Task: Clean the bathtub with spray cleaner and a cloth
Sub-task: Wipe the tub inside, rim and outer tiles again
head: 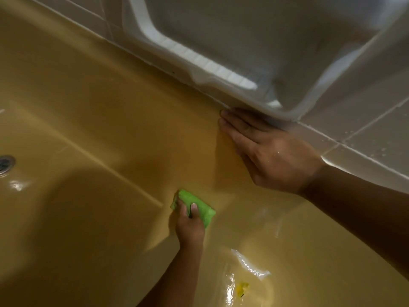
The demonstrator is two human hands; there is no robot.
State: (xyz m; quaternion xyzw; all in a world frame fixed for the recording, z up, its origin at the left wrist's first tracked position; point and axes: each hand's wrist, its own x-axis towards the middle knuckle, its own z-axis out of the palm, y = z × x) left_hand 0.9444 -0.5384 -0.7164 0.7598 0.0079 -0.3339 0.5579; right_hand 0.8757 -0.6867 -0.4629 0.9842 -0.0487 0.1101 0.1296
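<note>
While your right hand (272,156) lies flat, fingers straight, on the bathtub (88,107) rim, apparently for support, your left hand (190,227) grips the green cloth (190,197) against its wall.

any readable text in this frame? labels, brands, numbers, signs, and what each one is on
None: no text reads anywhere in the head view.
green cloth, held in the left hand: plain, no tag showing.
bathtub and drain: no marking visible.
white plastic basin and wall tiles: blank.
yellow smudge on the wet tub floor: blurred, not legible as print.
</note>
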